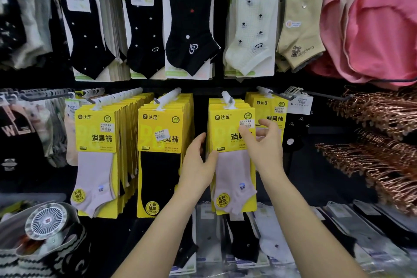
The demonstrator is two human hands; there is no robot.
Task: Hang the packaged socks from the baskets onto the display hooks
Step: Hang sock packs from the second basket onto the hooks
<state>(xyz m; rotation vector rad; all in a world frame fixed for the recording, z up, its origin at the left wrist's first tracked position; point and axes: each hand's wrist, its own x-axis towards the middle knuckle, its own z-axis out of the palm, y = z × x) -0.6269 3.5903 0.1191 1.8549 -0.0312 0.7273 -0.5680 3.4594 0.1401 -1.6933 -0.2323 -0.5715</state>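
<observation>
A yellow pack of pale pink socks [232,171] hangs at the front of a stack on a white display hook [228,98]. My left hand [198,165] grips the stack's left edge, thumb on the front card and fingers behind it. My right hand [264,144] holds the front pack's right edge near its price sticker, fingers curled over the card. Two more hooks to the left carry yellow packs with pink socks [97,165] and black socks [158,176]. No basket is in view.
Black, cream and beige socks [191,20] hang on the upper row, pink garments [372,22] at top right. Copper-coloured hangers [379,142] are piled on the right. Flat sock packs [270,244] lie below, and a small round fan [47,221] sits at lower left.
</observation>
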